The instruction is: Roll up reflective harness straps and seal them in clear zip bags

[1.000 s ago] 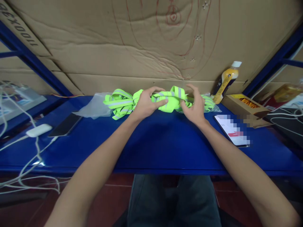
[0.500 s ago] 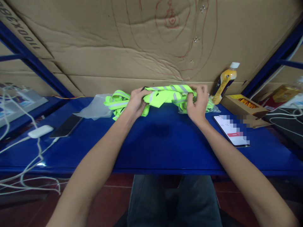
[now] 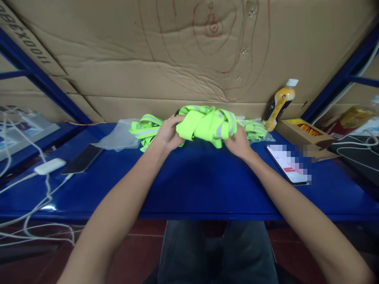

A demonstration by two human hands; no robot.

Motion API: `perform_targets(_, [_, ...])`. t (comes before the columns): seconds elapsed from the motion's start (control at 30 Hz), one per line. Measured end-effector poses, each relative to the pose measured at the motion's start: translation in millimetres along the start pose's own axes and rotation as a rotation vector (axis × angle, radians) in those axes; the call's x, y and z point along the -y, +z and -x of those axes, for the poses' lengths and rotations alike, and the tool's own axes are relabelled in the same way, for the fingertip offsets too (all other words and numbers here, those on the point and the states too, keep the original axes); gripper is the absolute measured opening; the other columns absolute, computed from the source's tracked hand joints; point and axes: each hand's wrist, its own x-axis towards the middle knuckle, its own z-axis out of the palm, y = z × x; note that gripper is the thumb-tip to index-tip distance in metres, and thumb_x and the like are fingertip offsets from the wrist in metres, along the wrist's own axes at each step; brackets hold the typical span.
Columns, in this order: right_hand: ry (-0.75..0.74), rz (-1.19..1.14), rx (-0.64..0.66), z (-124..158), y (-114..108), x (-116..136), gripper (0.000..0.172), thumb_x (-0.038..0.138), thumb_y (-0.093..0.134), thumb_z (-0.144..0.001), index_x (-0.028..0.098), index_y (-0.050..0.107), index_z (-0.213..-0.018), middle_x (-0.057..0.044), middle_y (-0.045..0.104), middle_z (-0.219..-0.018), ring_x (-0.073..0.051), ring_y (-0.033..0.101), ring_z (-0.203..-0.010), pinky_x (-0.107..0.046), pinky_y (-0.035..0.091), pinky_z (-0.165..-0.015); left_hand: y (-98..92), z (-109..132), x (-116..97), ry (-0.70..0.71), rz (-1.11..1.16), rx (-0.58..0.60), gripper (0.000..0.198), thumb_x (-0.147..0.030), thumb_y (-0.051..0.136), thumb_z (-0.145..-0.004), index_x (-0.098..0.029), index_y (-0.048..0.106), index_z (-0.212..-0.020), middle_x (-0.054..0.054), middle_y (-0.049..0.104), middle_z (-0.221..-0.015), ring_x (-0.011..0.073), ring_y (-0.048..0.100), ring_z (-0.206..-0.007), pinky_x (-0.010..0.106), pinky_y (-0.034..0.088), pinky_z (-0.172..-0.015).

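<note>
The left hand [image 3: 169, 134] and right hand [image 3: 239, 142] grip the straps [image 3: 204, 125] at left and right ends, apparently so the loose folds hang together

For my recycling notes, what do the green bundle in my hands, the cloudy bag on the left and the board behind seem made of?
Green bundle: probably synthetic fabric strapping, matte with grey stripes, folding softly.
Cloudy bag: likely thin plastic film, milky and translucent.
Board: apparently cardboard, matte brown, with creases and wrinkles.
</note>
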Motion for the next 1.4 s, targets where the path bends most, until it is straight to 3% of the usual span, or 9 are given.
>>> perform_targets(0.13, [0.085,-0.020,-0.254,-7,-18,18,0.042,0.052,0.052,-0.104,0.024,0.064,-0.133,-0.015,0.068,-0.134,-0.030,0.070,-0.115,-0.051,0.059,-0.101,2.7,-7,-8,0.007,0.062,-0.033,0.030,-0.045,0.076,-0.083,-0.020,0.069,-0.098,0.010,0.079,-0.100,0.0311,0.076,-0.110,0.041,0.065,-0.090])
perform_targets(0.43, [0.252,-0.274,0.034,-7,-1,25,0.066,0.068,0.083,-0.079,0.024,0.061,-0.122,-0.007,0.075,-0.116,-0.027,0.070,-0.104,-0.043,0.059,-0.094,26.4,2,13,0.098,0.070,-0.067,0.046,-0.058,0.085,-0.082,-0.024,0.063,-0.103,0.006,0.076,-0.098,0.0281,0.076,-0.107,0.038,0.062,-0.090])
perform_targets(0.67, [0.137,-0.055,-0.077,-7,-14,30,0.049,0.051,0.084,-0.083,0.025,0.065,-0.120,-0.007,0.074,-0.117,-0.027,0.069,-0.098,-0.043,0.058,-0.091,-11.8,-20,23,-0.289,0.120,-0.325,0.018,-0.032,0.066,-0.082,-0.023,0.053,-0.090,0.006,0.069,-0.087,0.0254,0.073,-0.087,0.043,0.063,-0.083])
perform_targets(0.73, [0.223,-0.166,-0.174,-9,-12,26,0.058,0.055,0.087,-0.078,0.026,0.063,-0.122,-0.008,0.074,-0.118,-0.028,0.071,-0.100,-0.044,0.060,-0.090,-13.9,-19,19,-0.178,-0.016,-0.359,0.029,-0.027,0.066,-0.078,-0.024,0.057,-0.106,0.009,0.070,-0.107,0.0278,0.072,-0.101,0.045,0.062,-0.090])
perform_targets(0.83, [0.369,-0.395,-0.279,-13,-9,18,0.067,0.060,0.092,-0.070,0.026,0.061,-0.119,-0.006,0.075,-0.111,-0.025,0.072,-0.097,-0.042,0.062,-0.085,-1.1,-3,8,0.316,-0.415,-0.389,0.057,-0.036,0.072,-0.084,-0.030,0.053,-0.137,0.011,0.062,-0.140,0.0325,0.061,-0.130,0.050,0.054,-0.106])
perform_targets(0.97, [0.492,-0.596,-0.202,-13,-5,19,0.058,0.064,0.089,-0.074,0.027,0.065,-0.113,-0.002,0.076,-0.101,-0.020,0.073,-0.086,-0.035,0.063,-0.076,26.2,26,-5,0.737,-1.021,0.016,0.066,-0.051,0.080,-0.087,-0.030,0.056,-0.146,0.014,0.049,-0.159,0.0416,0.041,-0.151,0.060,0.037,-0.122])
perform_targets(1.03, [0.518,-0.631,-0.200,-13,-5,22,0.055,0.066,0.087,-0.076,0.027,0.067,-0.110,-0.001,0.076,-0.097,-0.018,0.072,-0.080,-0.033,0.063,-0.072,33.2,31,-4,0.752,-1.171,0.269,0.068,-0.051,0.080,-0.089,-0.026,0.055,-0.148,0.017,0.053,-0.154,0.0417,0.047,-0.145,0.059,0.038,-0.121])
perform_targets(1.1, [0.526,-0.636,-0.245,-13,-5,22,0.054,0.066,0.088,-0.075,0.027,0.066,-0.105,0.001,0.074,-0.091,-0.017,0.070,-0.074,-0.031,0.061,-0.066,33.2,29,0,0.719,-1.243,0.366,0.073,-0.047,0.078,-0.091,-0.021,0.049,-0.153,0.020,0.055,-0.149,0.0403,0.054,-0.138,0.055,0.043,-0.117])
perform_targets(1.4, [0.550,-0.700,-0.301,-16,-4,-4,0.045,0.058,0.083,-0.079,0.028,0.054,-0.095,0.001,0.071,-0.093,-0.021,0.071,-0.085,-0.039,0.062,-0.075,16.3,11,2,0.574,-1.325,0.077,0.044,-0.032,0.082,-0.074,-0.021,0.055,-0.108,0.014,0.064,-0.111,0.0391,0.063,-0.108,0.050,0.050,-0.097])
